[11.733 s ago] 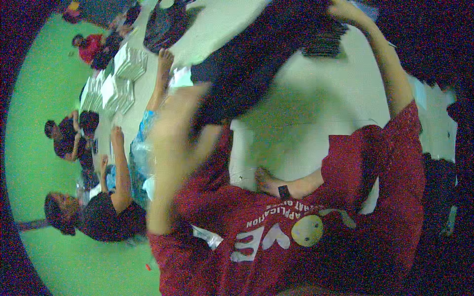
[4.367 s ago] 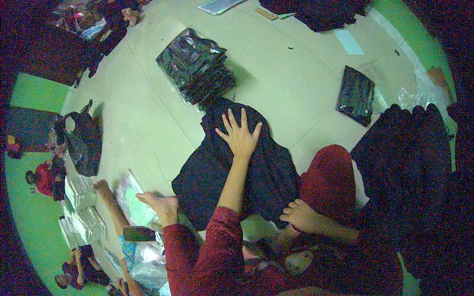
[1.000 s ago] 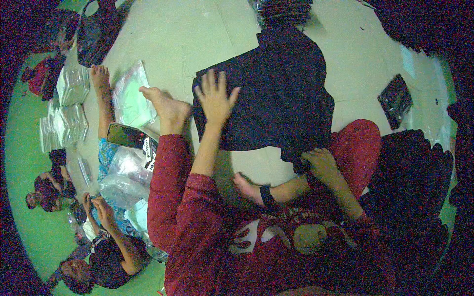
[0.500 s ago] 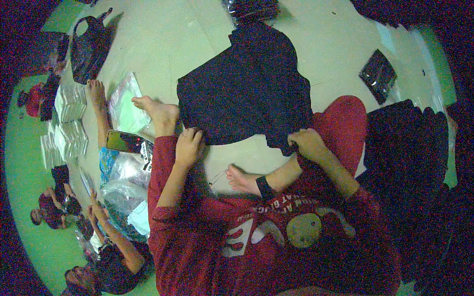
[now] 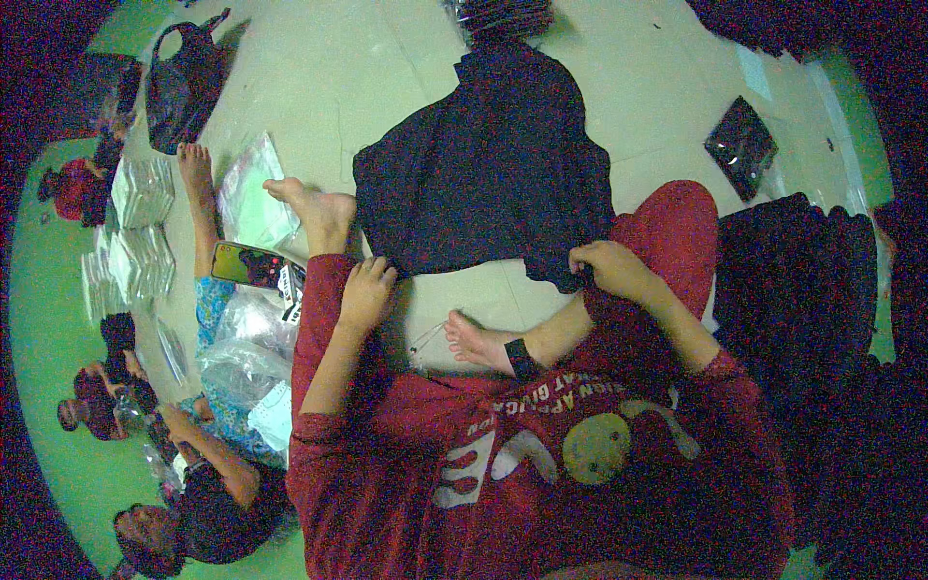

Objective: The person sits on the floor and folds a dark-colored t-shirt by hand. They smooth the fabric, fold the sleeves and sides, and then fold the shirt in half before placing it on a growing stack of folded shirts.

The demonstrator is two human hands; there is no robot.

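A black garment point(image 5: 483, 164) lies spread on the pale floor in front of me, its far end narrower and its surface slightly creased. My left hand point(image 5: 367, 293) is closed on the near left corner of the cloth, fingers curled down. At the near right corner, my right hand point(image 5: 611, 271) pinches the edge between thumb and fingers. Between the two hands the near edge hangs uneven, with a strip dipping lower by the right hand. My bare foot point(image 5: 474, 343) rests just below that edge.
A pile of dark garments point(image 5: 793, 290) lies at my right, with a shiny black packet point(image 5: 741, 148) beyond. Packed garments point(image 5: 503, 19) are stacked at the far end. Leftward are a phone point(image 5: 246, 265), plastic bags point(image 5: 253, 324), white packets point(image 5: 143, 232), a black bag point(image 5: 184, 82) and seated people.
The garment's near edge has moved slightly away from me, and its left side has drawn in and creased. Both hands keep their hold. A person at the left has shifted an arm.
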